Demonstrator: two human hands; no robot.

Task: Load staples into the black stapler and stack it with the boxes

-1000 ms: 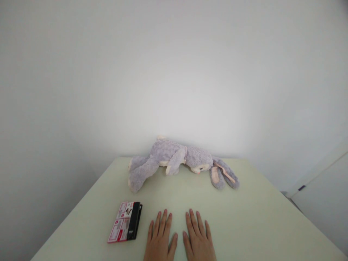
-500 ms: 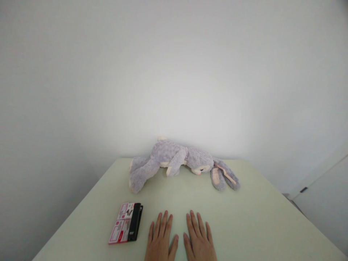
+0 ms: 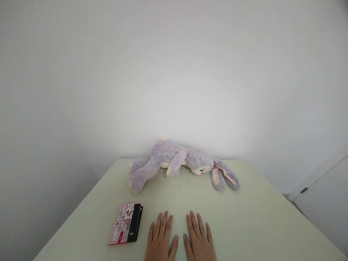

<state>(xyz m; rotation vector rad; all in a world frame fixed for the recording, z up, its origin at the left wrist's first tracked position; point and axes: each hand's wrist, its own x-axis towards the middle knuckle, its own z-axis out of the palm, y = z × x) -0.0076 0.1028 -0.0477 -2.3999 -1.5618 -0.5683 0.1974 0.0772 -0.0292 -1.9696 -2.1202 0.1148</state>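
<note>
My left hand (image 3: 160, 239) lies palm down on the pale green table (image 3: 244, 224), fingers stretched out and slightly apart, holding nothing. Beside it, my right hand (image 3: 199, 239) rests flat in the same way, also holding nothing, with a small gap between the two thumbs. Left of my left hand is a pink-and-white printed package (image 3: 121, 224) showing a small picture that looks like a stapler. Along its right side runs a long black object (image 3: 135, 223), perhaps a stapler; I cannot tell whether it is separate from the package. Neither hand touches these things.
A grey-lilac plush rabbit (image 3: 174, 156) lies on its side along the table's far edge, its long ears to the right and legs to the left. A plain white wall (image 3: 174, 79) rises behind it. At the right is a white panel with a dark fitting (image 3: 303, 190).
</note>
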